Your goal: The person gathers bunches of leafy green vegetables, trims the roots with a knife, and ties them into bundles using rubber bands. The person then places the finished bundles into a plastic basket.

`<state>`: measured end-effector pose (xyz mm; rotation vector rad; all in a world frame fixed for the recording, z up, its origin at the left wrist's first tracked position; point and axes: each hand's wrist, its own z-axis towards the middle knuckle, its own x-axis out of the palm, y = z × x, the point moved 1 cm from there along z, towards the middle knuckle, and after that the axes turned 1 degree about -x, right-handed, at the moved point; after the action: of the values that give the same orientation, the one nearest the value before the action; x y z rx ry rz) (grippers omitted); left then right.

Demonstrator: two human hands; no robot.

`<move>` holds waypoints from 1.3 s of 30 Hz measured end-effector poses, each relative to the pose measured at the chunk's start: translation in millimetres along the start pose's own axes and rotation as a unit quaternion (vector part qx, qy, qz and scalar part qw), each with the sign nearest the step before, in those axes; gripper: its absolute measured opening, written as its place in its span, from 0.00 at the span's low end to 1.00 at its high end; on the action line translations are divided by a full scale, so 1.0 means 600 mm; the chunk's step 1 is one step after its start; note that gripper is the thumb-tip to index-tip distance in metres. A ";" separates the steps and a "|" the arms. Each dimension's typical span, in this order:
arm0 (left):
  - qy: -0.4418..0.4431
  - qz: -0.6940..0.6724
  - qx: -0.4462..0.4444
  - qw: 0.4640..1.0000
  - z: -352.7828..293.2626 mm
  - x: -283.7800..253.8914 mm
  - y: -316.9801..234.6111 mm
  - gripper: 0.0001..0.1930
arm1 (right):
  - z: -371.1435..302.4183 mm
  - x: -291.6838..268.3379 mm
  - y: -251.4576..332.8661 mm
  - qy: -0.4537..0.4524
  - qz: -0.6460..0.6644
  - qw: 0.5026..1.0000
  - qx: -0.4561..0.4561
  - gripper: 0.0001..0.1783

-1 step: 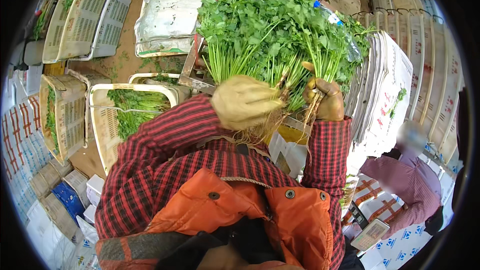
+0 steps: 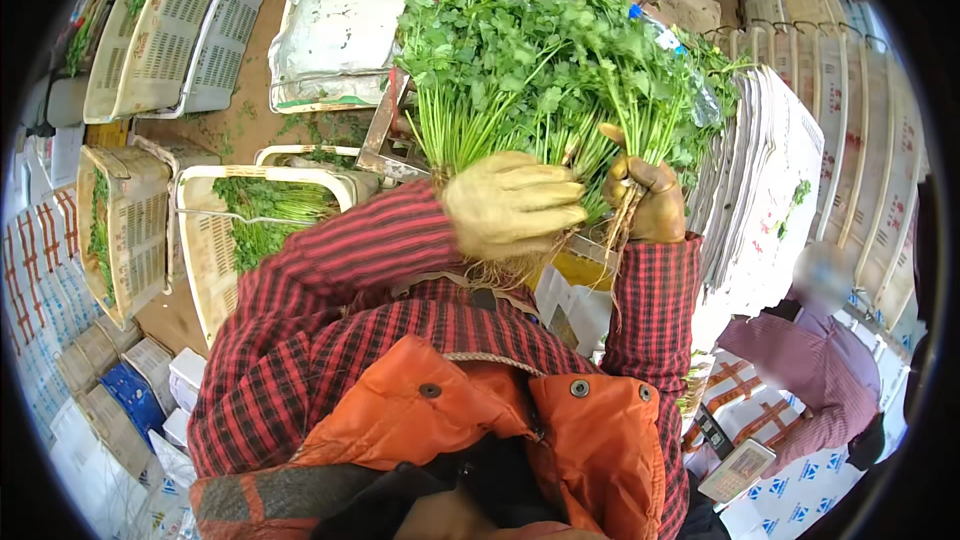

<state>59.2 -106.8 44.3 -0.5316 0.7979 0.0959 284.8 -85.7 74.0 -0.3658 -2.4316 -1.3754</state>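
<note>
A thick pile of coriander (image 2: 540,70) lies before me, leaves away from me and roots toward me. My left hand (image 2: 515,205), in a yellowish glove, lies palm down over the stem bases and roots, fingers stretched out to the right. Thin roots (image 2: 510,268) hang out below it; what is under the palm is hidden. Closed round the lower stems of a small coriander bunch (image 2: 645,125), my gloved right hand (image 2: 648,198) is just to the right, with pale roots poking down past its fingers.
A white crate (image 2: 195,260) with greens stands at left, and more crates (image 2: 150,35) stand behind it. Stacked white sheets (image 2: 770,180) rise beside my right arm. A person (image 2: 830,370) with a calculator (image 2: 738,470) is at lower right. A metal frame (image 2: 385,140) edges the pile.
My left hand has shifted a little to the right, closer to my right hand, and its fingers show more sharply. The right hand keeps its hold on the coriander.
</note>
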 end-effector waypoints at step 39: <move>-0.068 -0.145 -0.026 0.987 -0.092 0.020 -0.031 0.13 | 0.030 -0.020 -0.030 -0.176 -0.633 0.753 0.039 0.18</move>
<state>36.3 -151.6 12.0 -0.6773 0.5791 -0.1147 286.2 -80.3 46.6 1.4686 -3.1036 -1.6518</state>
